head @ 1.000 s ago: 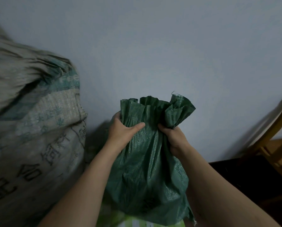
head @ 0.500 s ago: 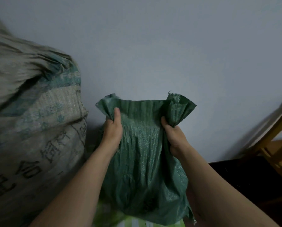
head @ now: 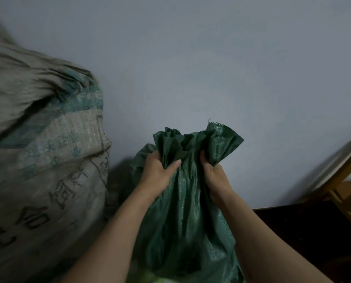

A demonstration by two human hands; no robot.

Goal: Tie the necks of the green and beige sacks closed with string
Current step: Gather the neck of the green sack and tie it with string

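Observation:
A dark green woven sack [head: 187,217] stands in front of me against the wall, its top gathered into folds. My left hand [head: 157,173] grips the bunched neck from the left, thumb across the front. My right hand [head: 216,177] grips the folds on the right side of the neck. A large beige sack [head: 42,164] with teal bands and dark printed characters fills the left of the view, its top creased. No string shows anywhere.
A pale blue-grey wall [head: 211,68] rises right behind both sacks. At the right stands a wooden chair [head: 348,180] over a dark floor [head: 305,231]. Something light green and white [head: 162,279] peeks out under the green sack.
Half a second ago the sack's mouth was spread wide between my hands. My left hand has since moved right and gathered the fabric into a bunch near my right hand.

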